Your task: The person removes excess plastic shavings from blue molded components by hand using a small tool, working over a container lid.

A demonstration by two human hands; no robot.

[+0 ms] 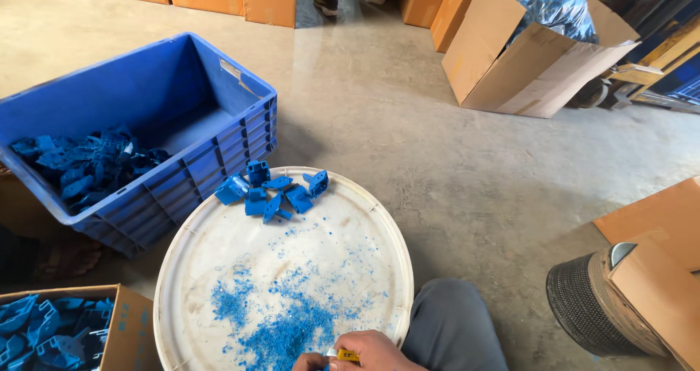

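Note:
My right hand [375, 350] is at the bottom edge of the head view, closed on a small yellow tool [348, 355] over the near rim of a round white tray [219, 247]. Only the fingertips of my left hand [308, 361] show beside it, touching the right hand; what they hold is cut off. Fine blue shavings [288, 327] lie heaped on the tray just in front of the hands. A cluster of several blue plastic parts [273, 192] sits at the tray's far edge.
A tilted blue crate [219, 116] with more blue parts stands at the left. A cardboard box [124, 327] of blue parts is at bottom left. My grey-trousered knee [452, 327] is at the right, then a mesh bin [583, 313] and cardboard boxes [525, 57].

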